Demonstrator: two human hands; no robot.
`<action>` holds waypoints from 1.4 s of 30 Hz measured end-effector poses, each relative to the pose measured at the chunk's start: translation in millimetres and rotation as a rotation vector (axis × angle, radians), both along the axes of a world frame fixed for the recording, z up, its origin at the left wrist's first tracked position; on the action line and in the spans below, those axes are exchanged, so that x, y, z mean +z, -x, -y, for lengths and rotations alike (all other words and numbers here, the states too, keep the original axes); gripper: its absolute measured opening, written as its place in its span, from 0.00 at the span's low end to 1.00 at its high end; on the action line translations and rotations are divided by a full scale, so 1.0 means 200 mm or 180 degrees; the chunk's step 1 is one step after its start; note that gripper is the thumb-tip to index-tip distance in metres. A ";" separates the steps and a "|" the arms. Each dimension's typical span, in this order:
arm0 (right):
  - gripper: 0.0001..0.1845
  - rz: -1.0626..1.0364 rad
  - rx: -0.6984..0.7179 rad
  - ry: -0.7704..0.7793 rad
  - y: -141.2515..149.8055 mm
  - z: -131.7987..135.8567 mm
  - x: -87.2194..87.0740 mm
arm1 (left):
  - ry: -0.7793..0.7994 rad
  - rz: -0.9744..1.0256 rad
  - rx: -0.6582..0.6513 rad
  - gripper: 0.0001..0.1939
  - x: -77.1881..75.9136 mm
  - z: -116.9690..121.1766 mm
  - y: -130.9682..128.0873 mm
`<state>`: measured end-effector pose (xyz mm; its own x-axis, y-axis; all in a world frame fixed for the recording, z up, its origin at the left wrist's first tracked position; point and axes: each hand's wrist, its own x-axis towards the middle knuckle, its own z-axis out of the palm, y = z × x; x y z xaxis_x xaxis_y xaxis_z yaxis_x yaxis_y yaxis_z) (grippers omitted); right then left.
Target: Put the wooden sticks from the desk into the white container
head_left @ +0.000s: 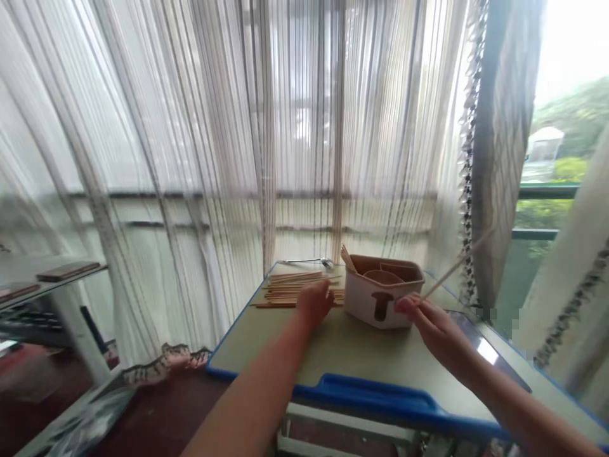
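Observation:
Several wooden chopsticks (pixel 285 294) lie side by side at the table's back left. Over their right ends is my left hand (pixel 314 302), its fingers bent and blurred, so I cannot tell whether they grip one. My right hand (pixel 419 310) pinches a single chopstick (pixel 451 271), which slants up to the right. Beside that hand stands a white box (pixel 359 303) with a brown inside and a dark mushroom-shaped mark on its front. A few light sticks (pixel 347 258) stand in the box's left corner.
A metal spoon (pixel 326 262) lies at the table's back edge. Right of the box, a dark flat device (pixel 490 349) is partly behind my right forearm. The table (pixel 361 355) has a raised blue front rim. Sheer curtains (pixel 304 127) hang close behind it.

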<state>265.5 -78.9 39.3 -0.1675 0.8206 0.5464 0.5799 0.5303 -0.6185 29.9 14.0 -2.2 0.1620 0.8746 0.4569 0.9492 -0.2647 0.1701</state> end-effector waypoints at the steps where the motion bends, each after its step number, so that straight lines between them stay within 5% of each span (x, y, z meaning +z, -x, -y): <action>1: 0.21 -0.0053 0.0009 0.0059 0.04 -0.03 0.07 | -0.0065 0.0114 -0.0151 0.17 -0.02 -0.02 0.00; 4: 0.21 -0.0007 0.0015 0.0414 0.18 -0.13 0.24 | -0.0267 0.0342 -0.0406 0.17 -0.09 -0.05 0.02; 8: 0.15 0.0247 -0.0148 0.0021 0.32 -0.30 0.34 | -0.0345 0.0621 -0.0472 0.15 -0.12 -0.09 0.09; 15: 0.12 0.0532 -0.0787 -0.0288 0.38 -0.49 0.34 | -0.0442 0.0785 -0.0588 0.17 -0.11 -0.13 0.09; 24: 0.17 0.1047 -0.0626 0.0430 0.38 -0.54 0.39 | -0.0565 0.0918 -0.0464 0.22 -0.10 -0.14 0.09; 32: 0.26 -0.0024 -0.0402 0.1592 0.38 -0.53 0.41 | -0.0409 0.0786 -0.0345 0.13 -0.09 -0.13 0.07; 42: 0.21 0.0388 -0.0425 0.1228 0.39 -0.50 0.48 | -0.0039 0.0168 -0.0477 0.07 -0.09 -0.12 0.08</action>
<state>187.8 22.0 136.2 -0.0904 0.9799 0.1777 0.7088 0.1886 -0.6797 14.4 38.9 -20.3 0.2659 0.8367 0.4788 0.8887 -0.4052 0.2144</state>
